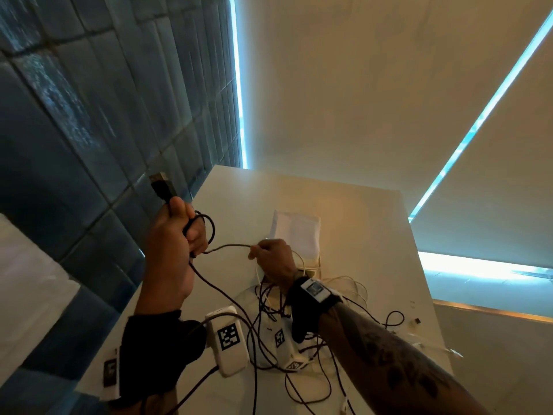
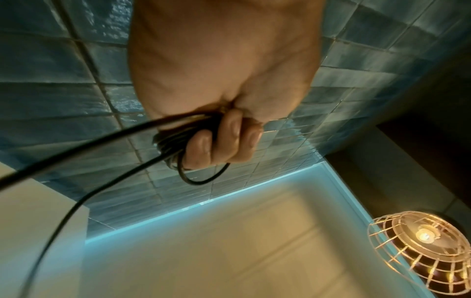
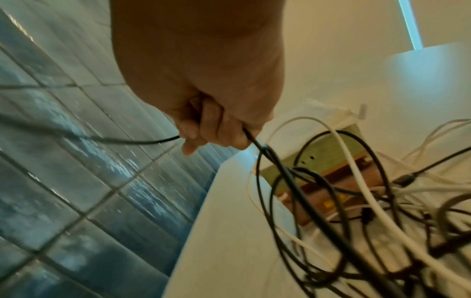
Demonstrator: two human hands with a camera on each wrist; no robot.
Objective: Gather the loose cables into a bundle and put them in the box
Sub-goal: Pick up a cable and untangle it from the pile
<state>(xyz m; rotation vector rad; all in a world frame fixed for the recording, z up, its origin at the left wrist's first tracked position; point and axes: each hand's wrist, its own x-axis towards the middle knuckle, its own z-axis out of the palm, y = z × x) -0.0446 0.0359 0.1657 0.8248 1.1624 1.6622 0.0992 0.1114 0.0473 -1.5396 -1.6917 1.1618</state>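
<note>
My left hand [image 1: 185, 229] is raised over the table's left edge and grips a coil of black cable [image 1: 206, 229], its USB plug [image 1: 163, 182] sticking up above the fist. In the left wrist view the curled fingers [image 2: 224, 141] wrap the black loops [image 2: 173, 145]. The same black cable runs right to my right hand [image 1: 269, 253], which pinches it; the right wrist view shows the strand [image 3: 153, 141] passing through those fingers [image 3: 203, 129]. A tangle of black and white cables [image 1: 287, 333] lies on the white table [image 1: 239, 193]. The open box [image 1: 299, 235] stands behind my right hand.
A white device with a square code marker [image 1: 229, 339] lies among the cables near the front. A small dark part [image 1: 416, 321] and white plugs [image 1: 449, 350] sit near the table's right edge. A blue tiled wall [image 1: 74, 115] is at the left.
</note>
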